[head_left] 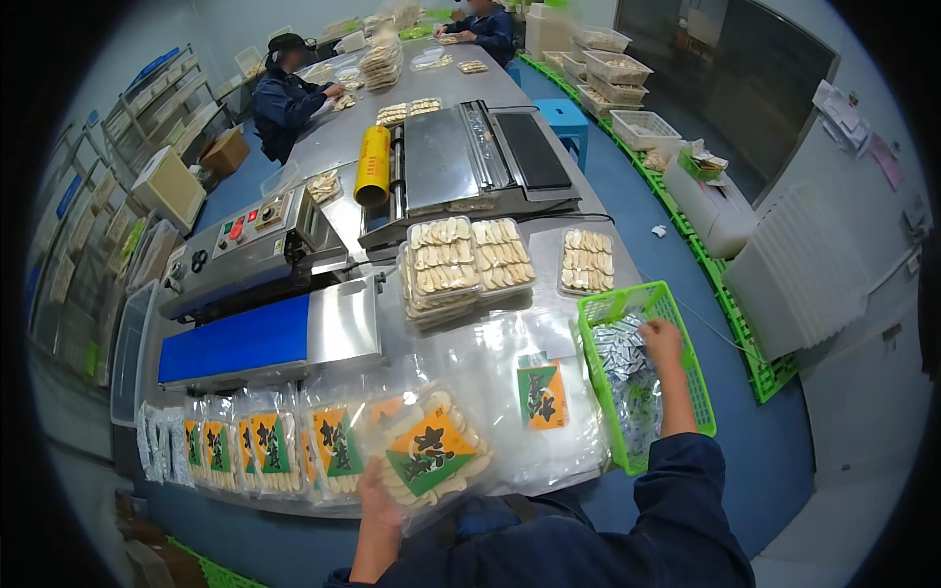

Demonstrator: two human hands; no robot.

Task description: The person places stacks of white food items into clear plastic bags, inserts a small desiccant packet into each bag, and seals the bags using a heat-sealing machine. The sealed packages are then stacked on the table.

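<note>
Left hand (377,500) grips a clear bag of pale slices (431,453) low over the tabletop (549,245) while the right hand (662,341) digs in the green basket (701,392), fingers curled on little white packets (622,367) — a packing step, I think — next it must lift just one.

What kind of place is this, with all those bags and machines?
Probably a food packing workshop. The left hand holds a labelled bag of pale slices, the right hand reaches into a green basket of small sachets, and a sealing machine stands on the long steel table.
</note>
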